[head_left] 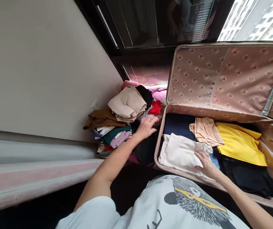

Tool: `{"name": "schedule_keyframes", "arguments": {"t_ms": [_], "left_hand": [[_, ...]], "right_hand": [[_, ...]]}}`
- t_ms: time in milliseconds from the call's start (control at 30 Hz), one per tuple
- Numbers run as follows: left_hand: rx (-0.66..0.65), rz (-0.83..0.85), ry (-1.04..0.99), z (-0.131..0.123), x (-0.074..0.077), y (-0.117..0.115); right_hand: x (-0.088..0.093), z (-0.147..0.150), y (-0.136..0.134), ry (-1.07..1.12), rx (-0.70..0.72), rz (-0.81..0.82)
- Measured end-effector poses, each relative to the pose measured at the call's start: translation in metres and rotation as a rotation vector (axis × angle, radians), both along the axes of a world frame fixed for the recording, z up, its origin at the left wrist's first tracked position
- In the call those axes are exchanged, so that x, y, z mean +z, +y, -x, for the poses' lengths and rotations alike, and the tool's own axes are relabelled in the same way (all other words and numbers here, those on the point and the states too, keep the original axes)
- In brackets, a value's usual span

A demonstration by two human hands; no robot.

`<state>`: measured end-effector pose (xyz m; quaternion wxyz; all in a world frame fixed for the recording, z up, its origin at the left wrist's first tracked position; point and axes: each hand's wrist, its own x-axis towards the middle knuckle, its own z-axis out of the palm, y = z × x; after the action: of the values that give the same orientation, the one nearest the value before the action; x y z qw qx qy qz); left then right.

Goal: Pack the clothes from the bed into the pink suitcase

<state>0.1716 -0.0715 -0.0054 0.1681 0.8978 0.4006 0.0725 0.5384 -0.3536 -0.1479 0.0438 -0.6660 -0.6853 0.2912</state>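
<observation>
My left hand is stretched out with fingers apart, just left of the suitcase's near wall. It holds nothing and hovers by a striped cloth and a red cloth. My right hand lies open over the folded white garment in the suitcase. Around that garment are a dark navy garment, a peach cloth, a yellow garment and black clothes. A bit of blue fabric peeks out between them.
Left of my left hand stand stacked clothes, with a beige folded garment on top and a brown one beside it. The suitcase lid leans upright against the window. A white wall with a socket bounds the left.
</observation>
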Motion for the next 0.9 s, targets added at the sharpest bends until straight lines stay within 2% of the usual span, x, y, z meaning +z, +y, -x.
{"name": "schedule_keyframes", "arguments": {"t_ms": [67, 100, 200, 300, 400, 500, 600, 733, 833, 900], "left_hand": [[0.207, -0.105, 0.136, 0.052, 0.017, 0.055], [0.259, -0.097, 0.21, 0.078, 0.023, 0.079], [0.298, -0.017, 0.38, 0.143, 0.026, 0.135], [0.284, 0.053, 0.435, 0.179, 0.021, 0.167], [0.241, 0.064, 0.378, 0.192, 0.018, 0.183], [0.19, 0.089, 0.331, 0.199, 0.022, 0.19], [0.184, 0.184, 0.336, 0.204, 0.033, 0.195], [0.202, 0.316, 0.337, 0.195, 0.049, 0.207], [0.262, 0.377, 0.239, 0.179, 0.052, 0.214], [0.352, 0.326, 0.189, 0.172, 0.048, 0.215]], "right_hand": [[0.009, 0.009, 0.005, 0.061, -0.033, -0.069], [0.013, 0.015, 0.008, 0.076, -0.048, -0.089], [0.025, 0.035, 0.019, 0.1, -0.072, -0.111], [0.04, 0.054, 0.035, 0.132, -0.054, -0.078], [0.063, 0.073, 0.063, 0.191, -0.025, -0.004], [0.093, 0.097, 0.109, 0.259, -0.001, 0.04], [0.128, 0.13, 0.174, 0.268, 0.045, 0.0], [0.167, 0.181, 0.274, 0.178, 0.126, -0.171], [0.184, 0.216, 0.337, 0.165, 0.153, -0.233], [0.19, 0.241, 0.369, 0.15, 0.182, -0.257]]}}
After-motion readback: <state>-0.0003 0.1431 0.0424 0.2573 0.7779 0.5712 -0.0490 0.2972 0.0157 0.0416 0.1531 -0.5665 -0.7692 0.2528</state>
